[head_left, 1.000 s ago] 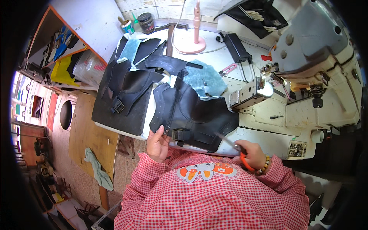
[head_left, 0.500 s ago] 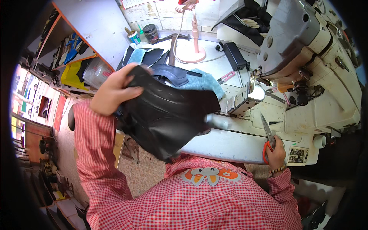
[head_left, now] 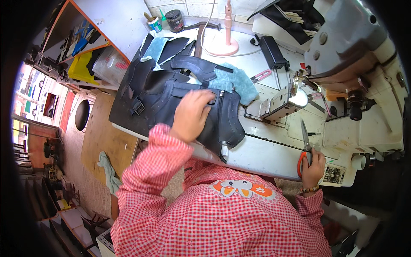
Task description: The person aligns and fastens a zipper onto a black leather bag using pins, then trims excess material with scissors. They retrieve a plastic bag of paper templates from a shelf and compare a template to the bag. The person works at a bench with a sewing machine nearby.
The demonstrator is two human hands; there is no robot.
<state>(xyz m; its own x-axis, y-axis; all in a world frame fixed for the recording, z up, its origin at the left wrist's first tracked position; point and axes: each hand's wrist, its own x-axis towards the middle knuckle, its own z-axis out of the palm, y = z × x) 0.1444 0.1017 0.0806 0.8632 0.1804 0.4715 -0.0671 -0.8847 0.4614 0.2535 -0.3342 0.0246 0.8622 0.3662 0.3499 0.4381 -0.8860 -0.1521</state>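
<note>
The left hand (head_left: 192, 115), which a second ago pinches the near left corner of the black leather piece (head_left: 210, 133) and half a second ago lifts it through the air, now lies on top of it. The piece is down on the work surface again, turned about: its buckle (head_left: 212, 102), formerly to the right of that hand along the near edge, sits at the fingertips toward the far edge, and the zipper (head_left: 221, 105) runs just right of the fingers. The scissors (head_left: 305, 139) in the right hand (head_left: 314, 166), whose blades reach left over the leather a second ago, now point away from the body, well apart from it.
</note>
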